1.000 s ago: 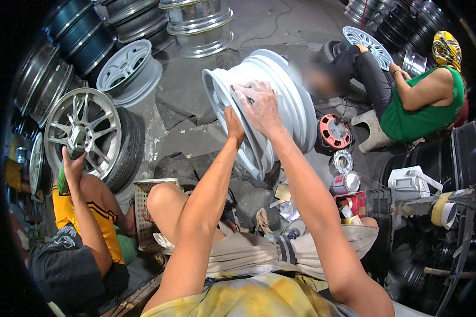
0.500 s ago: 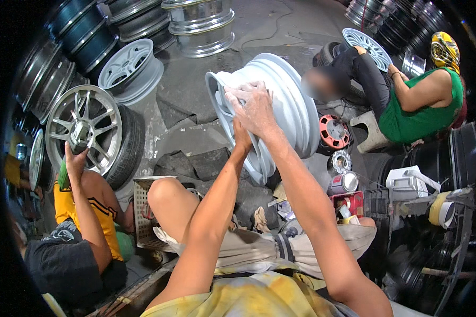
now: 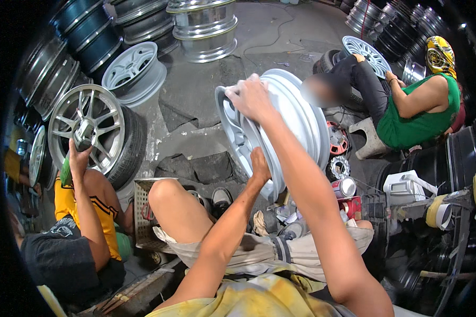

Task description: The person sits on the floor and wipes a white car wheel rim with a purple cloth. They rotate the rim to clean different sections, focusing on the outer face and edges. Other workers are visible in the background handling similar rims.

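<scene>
While propped on edge over the concrete floor [image 3: 195,100], pale silver alloy wheel rim [image 3: 296,121]: right hand [image 3: 251,96] clamped over top lip, left hand [image 3: 259,165] pressing lower face, nearer the body.

Seen from above, a seated person steadies a silver alloy wheel rim [image 3: 296,121] standing on edge on the concrete floor [image 3: 195,100]: the right hand [image 3: 251,98] grips its upper edge, and the left hand [image 3: 259,165] presses against its lower face. At left, a person in a yellow shirt [image 3: 82,203] holds a tool up against a tyred spoked wheel [image 3: 92,134]. At upper right, a person in a green top [image 3: 412,116] sits by another rim [image 3: 366,53], with stacked rims [image 3: 203,26] behind.
</scene>
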The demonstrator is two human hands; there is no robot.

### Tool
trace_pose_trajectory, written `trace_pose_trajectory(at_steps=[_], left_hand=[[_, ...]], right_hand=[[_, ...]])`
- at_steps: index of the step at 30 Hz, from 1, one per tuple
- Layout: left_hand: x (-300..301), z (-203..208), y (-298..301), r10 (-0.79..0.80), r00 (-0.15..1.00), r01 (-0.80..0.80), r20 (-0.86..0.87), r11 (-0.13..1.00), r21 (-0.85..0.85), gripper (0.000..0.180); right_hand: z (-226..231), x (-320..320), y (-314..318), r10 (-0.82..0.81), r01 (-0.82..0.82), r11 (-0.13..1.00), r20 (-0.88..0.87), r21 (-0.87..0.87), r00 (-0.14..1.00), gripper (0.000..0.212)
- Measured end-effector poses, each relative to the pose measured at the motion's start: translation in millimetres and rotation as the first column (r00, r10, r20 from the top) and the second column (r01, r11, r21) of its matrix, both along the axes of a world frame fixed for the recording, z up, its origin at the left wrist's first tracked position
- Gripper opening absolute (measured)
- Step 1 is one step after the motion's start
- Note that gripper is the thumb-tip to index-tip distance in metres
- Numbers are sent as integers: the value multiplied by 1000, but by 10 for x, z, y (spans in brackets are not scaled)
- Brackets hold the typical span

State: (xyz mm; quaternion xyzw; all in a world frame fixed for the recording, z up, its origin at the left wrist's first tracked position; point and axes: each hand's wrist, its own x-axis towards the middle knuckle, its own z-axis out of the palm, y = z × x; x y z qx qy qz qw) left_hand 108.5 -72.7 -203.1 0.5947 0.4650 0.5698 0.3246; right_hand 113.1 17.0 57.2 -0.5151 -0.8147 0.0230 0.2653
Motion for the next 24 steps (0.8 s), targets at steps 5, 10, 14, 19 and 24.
trace_pose_trajectory(at_steps=[5, 10, 14, 19, 24], left_hand=[[-41, 611, -298, 42, 996, -48, 75, 996, 77, 30], [112, 218, -248, 213, 950, -171, -228, 967, 191, 42], [186, 97, -537, -24, 998, 25, -65, 1000, 14, 48], [82, 586, -518, -17, 997, 23, -77, 997, 73, 57], [-196, 394, 61, 140, 990, -139, -2, 989, 50, 58]], right_hand=[[-112, 59, -524, -8, 6, 988, 14, 157, 1000, 30], [-423, 535, -1840, -18, 78, 947, -192, 312, 981, 26], [-184, 374, -1013, 30, -18, 986, -70, 163, 997, 26], [-28, 106, 41, -63, 59, 990, -22, -128, 998, 35], [-532, 374, -1354, -23, 87, 967, -258, 239, 966, 30]])
